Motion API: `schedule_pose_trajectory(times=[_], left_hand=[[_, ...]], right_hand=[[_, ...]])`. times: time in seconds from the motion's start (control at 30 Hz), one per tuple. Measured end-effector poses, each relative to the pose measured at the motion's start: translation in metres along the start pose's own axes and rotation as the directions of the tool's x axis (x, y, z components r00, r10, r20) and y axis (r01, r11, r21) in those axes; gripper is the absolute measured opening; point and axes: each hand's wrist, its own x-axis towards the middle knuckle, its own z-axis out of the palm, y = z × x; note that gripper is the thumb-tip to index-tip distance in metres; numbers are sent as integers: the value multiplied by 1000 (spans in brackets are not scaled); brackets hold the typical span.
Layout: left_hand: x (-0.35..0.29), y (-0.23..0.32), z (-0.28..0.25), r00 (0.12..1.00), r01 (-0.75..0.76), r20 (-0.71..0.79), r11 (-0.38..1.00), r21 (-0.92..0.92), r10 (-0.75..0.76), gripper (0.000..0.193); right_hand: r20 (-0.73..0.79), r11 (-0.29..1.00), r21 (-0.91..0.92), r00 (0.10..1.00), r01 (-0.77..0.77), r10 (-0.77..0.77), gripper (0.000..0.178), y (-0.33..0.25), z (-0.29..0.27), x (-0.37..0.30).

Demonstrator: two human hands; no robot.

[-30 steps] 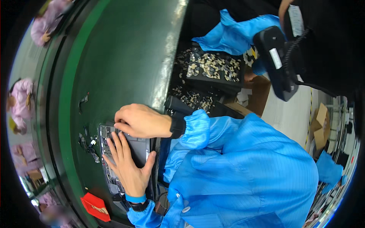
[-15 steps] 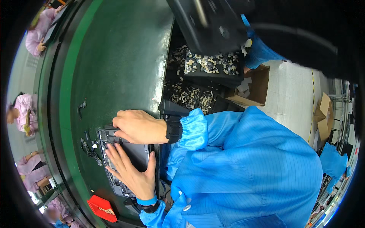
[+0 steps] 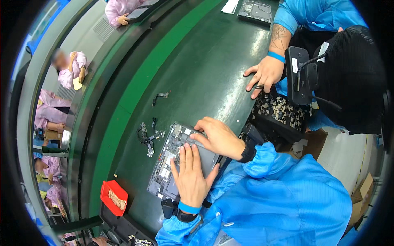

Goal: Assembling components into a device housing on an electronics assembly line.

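Note:
An opened laptop base [image 3: 208, 160] with bared circuit boards lies on the green bench. My left hand [image 3: 189, 174] rests flat across its middle, fingers spread and straight, holding nothing. At the laptop's upper end is my right hand [image 3: 218, 137], its fingers curled down and the thumb pointing at the board. Whatever lies between those fingertips, if anything, is hidden. Several dark ribbon cables with connectors [image 3: 146, 139] sit on the bench just left of the laptop. One more cable [image 3: 160, 97] lies farther up.
A red tray [image 3: 107, 205] holds tan pieces at lower left. A co-worker's hand [image 3: 267, 74] with a dark tool rests at the bench's right edge, above a black bin full of small parts [image 3: 283, 110]. Another opened laptop base [image 3: 255, 12] lies at the far end.
The view has swung, so the bench, laptop and hands sit farther right and the co-worker's arm now shows. My left hand stays flat on the laptop; my right hand remains curled at its upper end.

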Motion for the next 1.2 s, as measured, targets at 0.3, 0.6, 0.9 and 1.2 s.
schedule_pose_trajectory(times=[0.3, 0.6, 0.9, 1.2], left_hand=[[-7, 1, 19, 993, -32, -118, 989, -146, 14, 89], [-13, -1, 19, 991, 31, -126, 984, -176, -54, 91], [-11, -1, 13, 991, 33, -120, 980, -195, -58, 92], [-16, 6, 18, 990, 6, -140, 983, -181, -32, 84]], right_hand=[[17, 990, -91, 993, -111, 113, 25, -22, -18, -6], [137, 992, -64, 984, -109, 117, 22, -20, -15, 8], [169, 985, 22, 972, -169, 163, 23, -23, -19, 15], [131, 993, -70, 986, -90, 99, 23, -30, -23, 7]])
